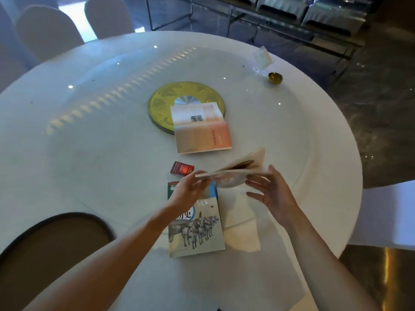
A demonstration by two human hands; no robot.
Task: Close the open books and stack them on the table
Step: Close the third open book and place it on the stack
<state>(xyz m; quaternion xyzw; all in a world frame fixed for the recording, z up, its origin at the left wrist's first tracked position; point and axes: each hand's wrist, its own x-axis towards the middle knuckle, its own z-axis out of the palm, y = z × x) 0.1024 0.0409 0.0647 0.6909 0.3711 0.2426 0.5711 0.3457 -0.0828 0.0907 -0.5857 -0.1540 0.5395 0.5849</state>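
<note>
A closed book with horses on its cover (197, 232) lies flat near the front edge of the round white table (101, 142). Just above it, a half-open book (238, 169) is lifted off the table, its pages fanned upward. My left hand (190, 189) grips its left edge. My right hand (269, 191) holds its right side, thumb on top and fingers spread beneath. Farther back, an open book with an orange page (202, 129) lies flat, partly over the gold centre disc (161, 102).
A small red box (182, 169) sits left of the lifted book. A brass ashtray (275, 77) and a clear plastic packet (261, 59) lie at the table's far right. Covered chairs (47, 30) stand at the back left, another chair back (56, 239) at front left.
</note>
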